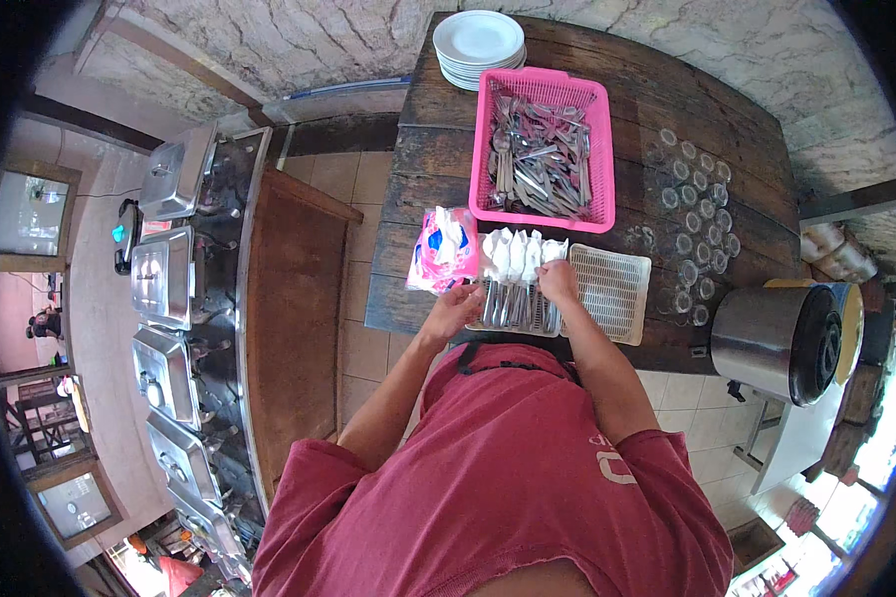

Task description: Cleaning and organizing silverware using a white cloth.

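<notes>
My right hand (558, 282) is at the right end of a row of cutlery bundles (515, 257) whose upper ends are wrapped in white tissue; its fingers touch the rightmost one, and its grip is unclear. These bundles lie side by side in a light plastic basket (526, 331), metal handles towards me. My left hand (459, 307) is at that basket's left edge, fingers slightly curled, just below a pink pack of tissues (425, 257) with a tissue sticking out. Beyond stands a pink plastic basket (605, 149) full of loose forks, spoons and knives (541, 160).
A second light plastic basket (611, 291) adjoins on the right. Stacked white plates (479, 37) stand at the far left of the wooden table (627, 97). Several upturned glasses (693, 222) and a large metal container (761, 336) are to the right. Chafing dishes (163, 277) line a counter at left.
</notes>
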### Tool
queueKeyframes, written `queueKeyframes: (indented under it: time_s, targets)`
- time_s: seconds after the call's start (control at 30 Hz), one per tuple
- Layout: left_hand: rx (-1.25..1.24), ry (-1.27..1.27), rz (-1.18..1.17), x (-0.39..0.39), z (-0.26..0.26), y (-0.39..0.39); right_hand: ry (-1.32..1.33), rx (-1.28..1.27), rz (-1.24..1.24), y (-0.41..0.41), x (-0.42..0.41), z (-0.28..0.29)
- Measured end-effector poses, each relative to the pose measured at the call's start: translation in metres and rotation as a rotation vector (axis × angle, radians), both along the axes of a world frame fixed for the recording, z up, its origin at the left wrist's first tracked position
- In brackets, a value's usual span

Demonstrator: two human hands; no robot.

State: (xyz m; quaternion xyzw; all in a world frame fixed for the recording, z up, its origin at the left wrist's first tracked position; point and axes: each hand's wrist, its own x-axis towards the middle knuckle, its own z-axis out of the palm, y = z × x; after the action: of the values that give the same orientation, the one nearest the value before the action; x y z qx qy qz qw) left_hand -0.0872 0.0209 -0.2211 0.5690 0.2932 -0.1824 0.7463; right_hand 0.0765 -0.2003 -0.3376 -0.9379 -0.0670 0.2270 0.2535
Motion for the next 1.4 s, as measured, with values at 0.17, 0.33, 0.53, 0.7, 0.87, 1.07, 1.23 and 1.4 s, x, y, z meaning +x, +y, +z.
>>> queueKeyframes:
  time_s: [0.17,0.33,0.53,0.7,0.87,1.07,1.23,1.4]
  targets:
    - [0.033,-0.012,0.015,0.003,-0.002,0.002,0.054,-0.046,-0.082,0.012,-0.007,0.028]
    - [0.025,0.006,-0.041,0.012,-0.002,0.007,-0.021,-0.079,-0.118,0.021,-0.015,0.038]
    - [0.043,0.024,-0.028,0.022,0.002,0.005,-0.071,-0.085,0.028,0.012,-0.009,0.028]
    - [0.036,0.04,-0.059,0.024,0.008,0.004,-0.053,-0.164,0.053,0.022,0.003,0.039]
    - [-0.036,0.003,-0.037,0.031,0.016,-0.001,-0.091,-0.121,0.254,0.005,0.024,0.01]
    - [0.686,-0.291,-0.563,0.062,-0.017,-0.026,0.151,-0.07,0.25,-0.006,0.036,-0.005]
    - [1.201,-0.502,-0.896,0.088,-0.032,-0.058,0.151,-0.02,0.312,-0.006,0.037,-0.005]
    - [1.309,-0.47,-0.973,0.09,-0.054,-0.067,0.261,0.037,0.394,-0.006,0.036,0.01]
